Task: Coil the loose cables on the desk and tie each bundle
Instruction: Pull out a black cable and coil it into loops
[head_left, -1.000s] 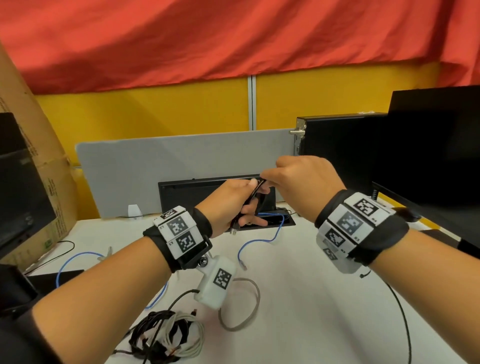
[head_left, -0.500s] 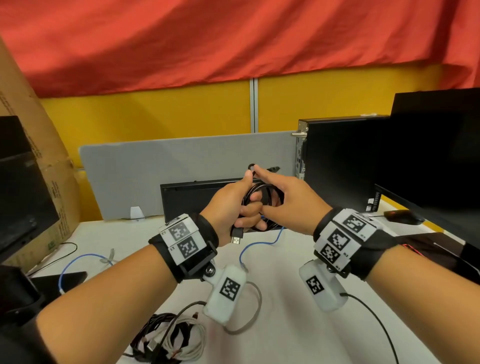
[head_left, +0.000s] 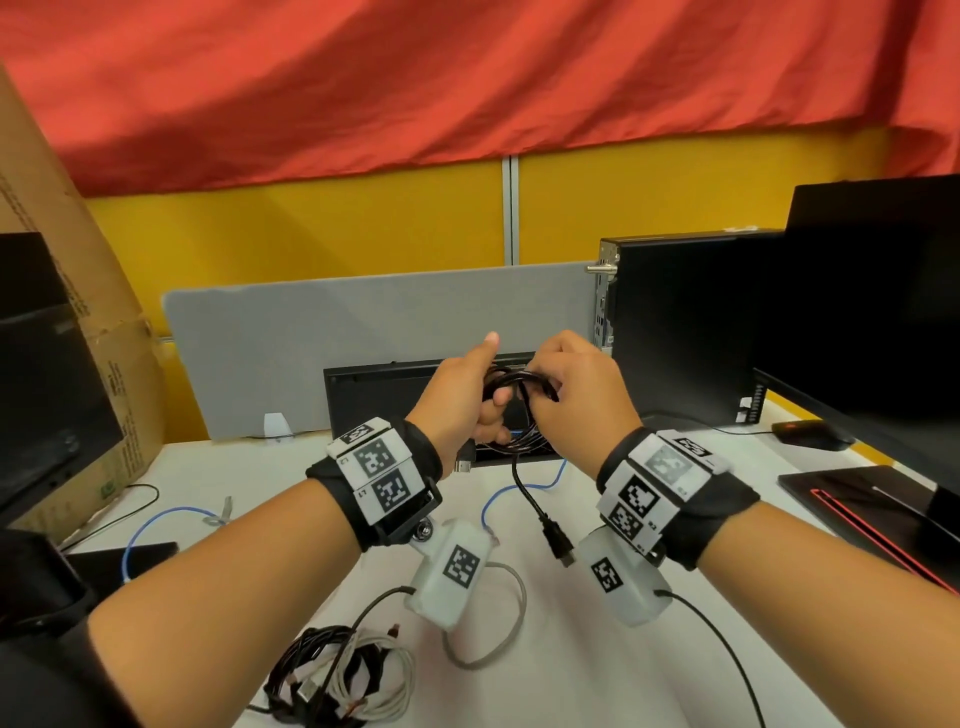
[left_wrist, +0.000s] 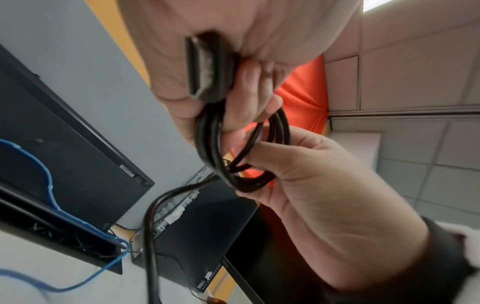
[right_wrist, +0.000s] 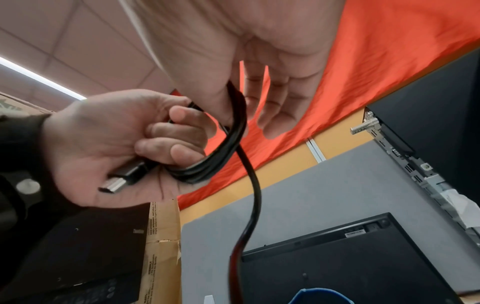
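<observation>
A black cable (head_left: 519, 382) is wound into a small coil held up in the air between both hands, above the white desk (head_left: 597, 675). My left hand (head_left: 467, 400) grips one side of the coil, thumb raised; one plug (left_wrist: 205, 67) sticks out under its palm. My right hand (head_left: 571, 384) grips the other side of the loops (left_wrist: 259, 148), and its fingers curl around them. The cable's loose tail hangs down from the coil, ending in a second plug (head_left: 558, 540) between my wrists. In the right wrist view the tail (right_wrist: 252, 205) drops straight below the coil.
A tangle of black and white cables (head_left: 337, 675) lies at the near left, a grey cable (head_left: 498, 623) beside it, and a blue cable (head_left: 156, 525) runs across the desk. A computer tower (head_left: 675, 322), monitors, a mouse (head_left: 810, 434) and a cardboard box (head_left: 78, 312) ring the desk.
Both hands have risen slightly with the coil. My right hand has come over the coil's top, and the loose tail with its plug now hangs between my wrists.
</observation>
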